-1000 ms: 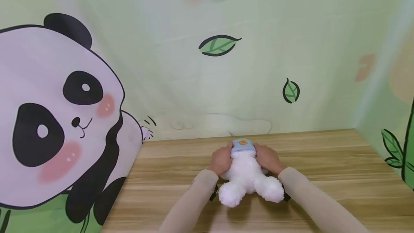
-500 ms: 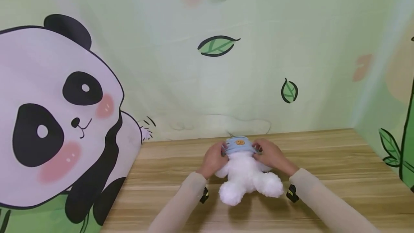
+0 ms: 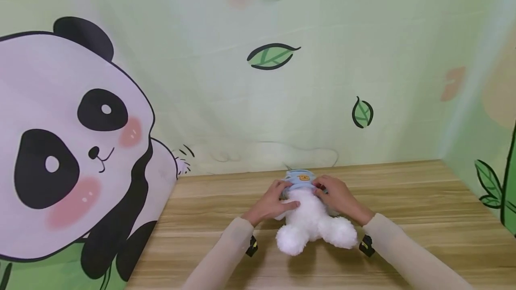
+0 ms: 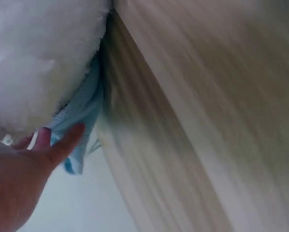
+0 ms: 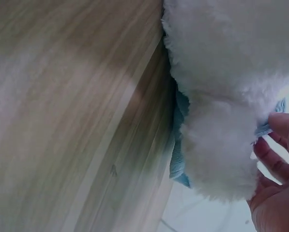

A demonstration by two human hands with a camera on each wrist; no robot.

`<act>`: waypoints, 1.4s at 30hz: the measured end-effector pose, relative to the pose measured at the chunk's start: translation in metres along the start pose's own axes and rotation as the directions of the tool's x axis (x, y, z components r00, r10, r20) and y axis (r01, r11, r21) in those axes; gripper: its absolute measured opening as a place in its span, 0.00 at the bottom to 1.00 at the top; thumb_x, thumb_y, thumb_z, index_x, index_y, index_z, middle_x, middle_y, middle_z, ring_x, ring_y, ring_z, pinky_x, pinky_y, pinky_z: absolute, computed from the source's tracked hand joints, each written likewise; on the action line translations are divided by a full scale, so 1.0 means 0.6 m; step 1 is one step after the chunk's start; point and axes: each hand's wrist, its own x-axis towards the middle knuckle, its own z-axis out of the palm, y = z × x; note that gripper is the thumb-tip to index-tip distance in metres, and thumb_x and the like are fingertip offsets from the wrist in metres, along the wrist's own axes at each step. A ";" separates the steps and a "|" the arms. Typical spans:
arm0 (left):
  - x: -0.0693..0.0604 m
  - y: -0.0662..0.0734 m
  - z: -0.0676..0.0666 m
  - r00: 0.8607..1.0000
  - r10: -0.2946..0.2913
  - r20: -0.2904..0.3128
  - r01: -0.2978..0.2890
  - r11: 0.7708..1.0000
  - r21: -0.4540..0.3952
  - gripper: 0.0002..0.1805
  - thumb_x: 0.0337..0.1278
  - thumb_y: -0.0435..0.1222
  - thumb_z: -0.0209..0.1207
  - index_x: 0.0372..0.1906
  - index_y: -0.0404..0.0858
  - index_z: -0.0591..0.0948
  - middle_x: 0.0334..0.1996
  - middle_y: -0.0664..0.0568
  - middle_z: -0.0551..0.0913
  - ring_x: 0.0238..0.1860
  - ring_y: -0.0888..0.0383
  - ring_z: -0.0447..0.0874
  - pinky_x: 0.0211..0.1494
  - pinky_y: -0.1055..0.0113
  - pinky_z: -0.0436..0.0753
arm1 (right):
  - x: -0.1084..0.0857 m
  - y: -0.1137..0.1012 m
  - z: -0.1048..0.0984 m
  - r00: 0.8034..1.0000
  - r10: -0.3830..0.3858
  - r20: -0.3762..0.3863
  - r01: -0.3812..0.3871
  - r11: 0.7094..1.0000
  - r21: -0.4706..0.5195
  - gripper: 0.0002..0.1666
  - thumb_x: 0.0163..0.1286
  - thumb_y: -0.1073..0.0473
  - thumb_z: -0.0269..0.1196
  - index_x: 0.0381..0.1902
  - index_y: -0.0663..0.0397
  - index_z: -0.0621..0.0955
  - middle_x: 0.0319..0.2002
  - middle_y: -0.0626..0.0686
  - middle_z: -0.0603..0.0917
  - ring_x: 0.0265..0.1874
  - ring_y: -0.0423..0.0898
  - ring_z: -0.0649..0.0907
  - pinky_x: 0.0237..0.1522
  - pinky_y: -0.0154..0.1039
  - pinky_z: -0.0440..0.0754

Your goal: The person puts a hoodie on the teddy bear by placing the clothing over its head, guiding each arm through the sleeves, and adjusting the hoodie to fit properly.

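Observation:
A white fluffy plush toy (image 3: 308, 214) lies on the table with its legs toward me. At its far end sits a small light-blue garment (image 3: 300, 178) with an orange bear-face patch; the toy's head cannot be made out. My left hand (image 3: 271, 201) rests at the toy's left side, thumb stretched over the white fur and fingers touching the garment. In the left wrist view its forefinger lies straight against the blue cloth (image 4: 81, 111). My right hand (image 3: 336, 196) pinches the garment's near right edge; the right wrist view shows blue cloth (image 5: 264, 128) at the thumb.
The wood-grain table (image 3: 217, 191) reaches back to a pale green cloth backdrop (image 3: 209, 102) printed with leaves. A large printed panda (image 3: 72, 115) fills the left side. Dark wrist devices show below both sleeves.
The hands have moved from the toy's sides to the garment's near edge. The garment has spread and shifted slightly. My left thumb has slid over the toy's body, and the left fingers have loosened.

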 end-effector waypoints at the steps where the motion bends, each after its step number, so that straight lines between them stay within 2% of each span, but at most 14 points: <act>1: 0.000 0.002 0.000 1.000 -0.006 0.017 0.006 1.000 -0.010 0.38 0.61 0.57 0.58 0.70 0.43 0.66 0.66 0.45 0.65 0.66 0.48 0.68 0.68 0.51 0.71 | -0.001 0.001 -0.001 1.000 -0.003 -0.002 0.003 1.000 0.002 0.10 0.69 0.61 0.63 0.46 0.56 0.83 0.43 0.52 0.86 0.41 0.48 0.85 0.43 0.45 0.81; 4: -0.001 0.004 0.001 0.999 -0.001 0.047 0.000 1.000 0.013 0.39 0.61 0.59 0.58 0.72 0.46 0.63 0.67 0.45 0.63 0.66 0.49 0.67 0.67 0.52 0.72 | -0.003 0.002 -0.005 1.000 -0.011 0.009 0.011 0.999 0.036 0.09 0.69 0.61 0.62 0.46 0.55 0.84 0.43 0.52 0.86 0.41 0.47 0.85 0.43 0.44 0.82; 8: -0.005 0.001 0.004 0.998 0.039 0.048 -0.041 0.998 0.048 0.36 0.62 0.57 0.58 0.70 0.46 0.65 0.63 0.46 0.65 0.61 0.52 0.68 0.63 0.56 0.74 | -0.008 0.003 -0.009 0.999 -0.025 0.043 0.020 0.994 0.109 0.08 0.69 0.62 0.63 0.45 0.53 0.84 0.42 0.51 0.87 0.41 0.47 0.85 0.42 0.39 0.83; 13: -0.013 0.000 0.011 0.997 0.069 0.027 -0.071 0.994 0.085 0.27 0.62 0.56 0.58 0.58 0.44 0.73 0.55 0.50 0.69 0.53 0.57 0.70 0.56 0.64 0.76 | -0.016 -0.002 -0.009 0.996 -0.045 0.082 0.035 0.992 0.125 0.06 0.69 0.63 0.62 0.42 0.52 0.84 0.40 0.49 0.87 0.42 0.45 0.85 0.46 0.41 0.83; 15: -0.016 0.000 0.014 0.995 0.101 0.008 -0.102 0.988 0.120 0.23 0.63 0.55 0.59 0.53 0.44 0.75 0.53 0.51 0.71 0.51 0.57 0.70 0.54 0.66 0.75 | -0.019 -0.005 -0.009 0.993 -0.055 0.101 0.044 0.993 0.113 0.06 0.69 0.63 0.62 0.41 0.51 0.84 0.38 0.48 0.87 0.40 0.44 0.84 0.44 0.40 0.82; 19: -0.022 -0.001 0.023 0.980 0.196 -0.038 -0.185 0.961 0.208 0.16 0.64 0.51 0.60 0.44 0.44 0.78 0.49 0.53 0.75 0.50 0.58 0.72 0.54 0.66 0.75 | -0.025 -0.009 -0.010 0.988 -0.076 0.132 0.063 0.993 0.096 0.05 0.69 0.63 0.62 0.39 0.48 0.83 0.35 0.45 0.86 0.37 0.41 0.82 0.40 0.38 0.80; 22: -0.028 -0.003 0.029 0.965 0.253 -0.069 -0.228 0.940 0.253 0.13 0.64 0.49 0.60 0.40 0.44 0.78 0.46 0.54 0.76 0.48 0.58 0.72 0.53 0.66 0.75 | -0.029 -0.012 -0.008 0.984 -0.103 0.147 0.093 0.993 0.070 0.05 0.69 0.63 0.61 0.39 0.48 0.83 0.37 0.46 0.86 0.39 0.43 0.82 0.43 0.40 0.80; 26: -0.033 -0.002 0.034 0.954 0.284 -0.095 -0.247 0.925 0.288 0.12 0.63 0.47 0.61 0.34 0.43 0.76 0.42 0.54 0.76 0.43 0.58 0.71 0.48 0.68 0.74 | -0.037 -0.017 -0.005 0.979 -0.133 0.155 0.129 0.991 0.033 0.05 0.70 0.63 0.60 0.41 0.49 0.81 0.41 0.48 0.84 0.43 0.46 0.81 0.46 0.44 0.80; 30: -0.032 -0.001 0.037 0.946 0.310 -0.097 -0.271 0.918 0.290 0.15 0.62 0.45 0.63 0.30 0.40 0.73 0.32 0.54 0.75 0.35 0.61 0.68 0.40 0.72 0.71 | -0.036 -0.023 -0.007 0.973 -0.138 0.184 0.129 0.990 0.058 0.03 0.70 0.62 0.60 0.37 0.48 0.80 0.36 0.45 0.82 0.38 0.42 0.80 0.42 0.40 0.79; 32: -0.031 -0.003 0.037 0.947 0.310 -0.088 -0.277 0.924 0.265 0.14 0.63 0.45 0.62 0.32 0.40 0.72 0.29 0.54 0.75 0.33 0.63 0.69 0.39 0.74 0.71 | -0.033 -0.023 -0.010 0.965 -0.136 0.225 0.122 0.990 0.077 0.01 0.69 0.58 0.62 0.38 0.46 0.78 0.34 0.43 0.81 0.36 0.39 0.78 0.41 0.37 0.78; 34: -0.033 -0.006 0.036 0.958 0.280 -0.063 -0.262 0.944 0.201 0.13 0.64 0.45 0.61 0.37 0.40 0.74 0.31 0.54 0.78 0.35 0.64 0.73 0.40 0.74 0.74 | -0.032 -0.020 -0.015 0.949 -0.143 0.280 0.119 0.988 0.099 0.10 0.67 0.50 0.65 0.41 0.47 0.78 0.36 0.43 0.81 0.37 0.39 0.78 0.42 0.37 0.78; 37: -0.041 -0.012 0.029 0.979 0.202 0.016 -0.202 0.974 0.101 0.19 0.63 0.48 0.61 0.51 0.42 0.76 0.45 0.53 0.82 0.47 0.61 0.78 0.53 0.69 0.78 | -0.034 -0.015 -0.025 0.920 -0.173 0.352 0.128 0.981 0.148 0.27 0.61 0.44 0.69 0.50 0.53 0.77 0.45 0.48 0.83 0.46 0.45 0.81 0.50 0.43 0.79; 39: -0.048 -0.014 0.024 0.986 0.149 0.076 -0.154 0.986 0.063 0.27 0.60 0.50 0.62 0.60 0.42 0.74 0.56 0.51 0.79 0.57 0.57 0.77 0.62 0.63 0.76 | -0.037 -0.012 -0.030 0.905 -0.196 0.377 0.142 0.976 0.166 0.34 0.59 0.43 0.71 0.54 0.58 0.76 0.50 0.52 0.82 0.51 0.50 0.80 0.55 0.47 0.78; 42: -0.054 -0.013 0.018 0.983 0.141 0.118 -0.152 0.985 0.082 0.30 0.60 0.51 0.63 0.63 0.42 0.73 0.63 0.49 0.73 0.64 0.53 0.72 0.67 0.59 0.73 | -0.040 -0.011 -0.031 0.904 -0.217 0.368 0.162 0.971 0.174 0.32 0.59 0.45 0.71 0.53 0.58 0.76 0.51 0.53 0.80 0.52 0.50 0.78 0.56 0.46 0.76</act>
